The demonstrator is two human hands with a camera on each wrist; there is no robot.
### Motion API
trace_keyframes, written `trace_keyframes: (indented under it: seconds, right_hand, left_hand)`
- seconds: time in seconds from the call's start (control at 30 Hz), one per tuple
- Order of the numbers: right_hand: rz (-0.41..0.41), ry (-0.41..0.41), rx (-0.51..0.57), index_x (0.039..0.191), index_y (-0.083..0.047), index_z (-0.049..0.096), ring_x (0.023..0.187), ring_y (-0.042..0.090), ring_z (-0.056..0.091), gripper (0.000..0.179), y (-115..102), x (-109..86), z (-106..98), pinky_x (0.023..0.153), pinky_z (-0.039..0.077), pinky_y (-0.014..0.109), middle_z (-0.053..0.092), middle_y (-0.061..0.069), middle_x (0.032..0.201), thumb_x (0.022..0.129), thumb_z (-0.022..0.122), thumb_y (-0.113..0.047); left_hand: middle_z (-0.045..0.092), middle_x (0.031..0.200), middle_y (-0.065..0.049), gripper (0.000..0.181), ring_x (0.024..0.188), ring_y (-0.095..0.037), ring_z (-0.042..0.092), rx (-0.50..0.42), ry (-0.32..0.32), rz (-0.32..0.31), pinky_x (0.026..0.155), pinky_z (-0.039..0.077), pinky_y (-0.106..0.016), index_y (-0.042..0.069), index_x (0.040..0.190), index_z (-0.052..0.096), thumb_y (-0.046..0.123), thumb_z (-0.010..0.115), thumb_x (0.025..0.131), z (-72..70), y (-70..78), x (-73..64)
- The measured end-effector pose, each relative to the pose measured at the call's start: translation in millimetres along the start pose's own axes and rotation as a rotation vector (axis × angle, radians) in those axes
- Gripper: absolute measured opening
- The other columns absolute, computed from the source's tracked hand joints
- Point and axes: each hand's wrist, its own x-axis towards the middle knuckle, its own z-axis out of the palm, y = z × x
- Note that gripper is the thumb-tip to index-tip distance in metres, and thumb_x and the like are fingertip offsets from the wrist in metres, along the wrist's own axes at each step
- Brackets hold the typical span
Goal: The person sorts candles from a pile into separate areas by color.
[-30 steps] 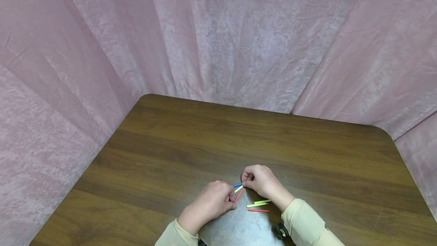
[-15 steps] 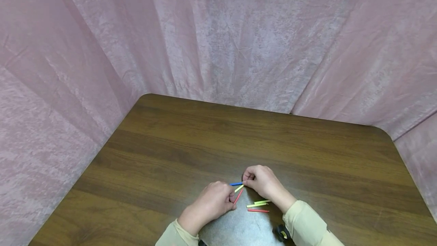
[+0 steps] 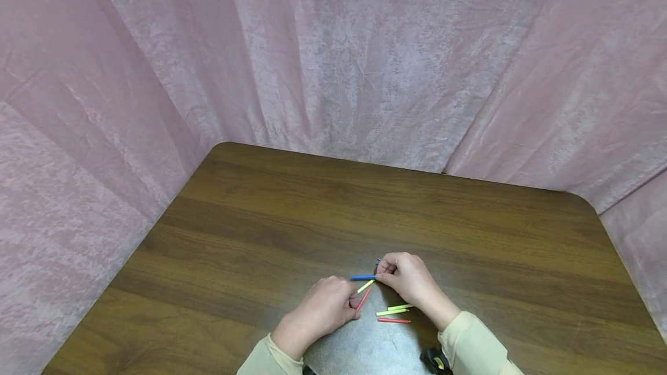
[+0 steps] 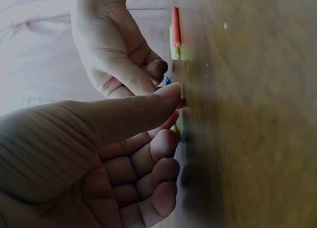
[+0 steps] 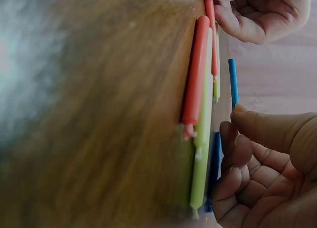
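Observation:
My left hand (image 3: 323, 305) pinches the near end of a thin red candle (image 3: 363, 300) between thumb and forefinger, low over the table. Beside it a pale yellow candle (image 3: 366, 286) runs out from under the same fingers. My right hand (image 3: 409, 279) pinches one end of a blue candle (image 3: 362, 278), which points left past the yellow one's tip. In the right wrist view, a second, darker blue candle (image 5: 214, 158) lies behind the curled fingers of the right hand, partly hidden by them.
Nearer the table's front lie two yellow-green candles (image 3: 392, 312) and another red candle (image 3: 394, 320), wicks to the right, close to the right forearm. The brown wooden table (image 3: 292, 213) has a pink curtain (image 3: 333, 62) round its far sides.
My right hand has shifted slightly right with the blue candle, and more of that candle shows. A second blue end now appears beyond its fingers. The left hand stays in place.

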Motion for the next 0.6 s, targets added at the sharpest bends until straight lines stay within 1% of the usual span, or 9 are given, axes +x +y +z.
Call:
trace_keyframes:
  seconds: [0.4,0.6]
  right_hand:
    - [0.085,0.048,-0.001,0.070,-0.018,0.064,0.061,0.004,0.050,0.019,5.2,-3.9,-7.1,0.063,0.042,0.026,0.057,-0.012,0.065,0.079,0.077,-0.009]
    - [0.088,0.074,-0.012,0.071,-0.017,0.065,0.062,0.005,0.050,0.016,8.8,-4.6,-11.6,0.063,0.042,0.026,0.057,-0.011,0.065,0.078,0.077,-0.009]
  left_hand:
    - [0.048,0.060,0.016,0.026,0.057,-0.003,0.047,0.004,0.012,0.015,0.053,0.039,-0.024,0.023,0.064,0.059,0.024,0.085,0.068,-1.0,-0.2,-1.3]
    - [0.048,0.059,0.016,0.027,0.056,-0.003,0.046,0.005,0.025,0.014,0.052,0.039,-0.024,0.023,0.063,0.058,0.024,0.085,0.067,-1.0,0.6,-2.5]
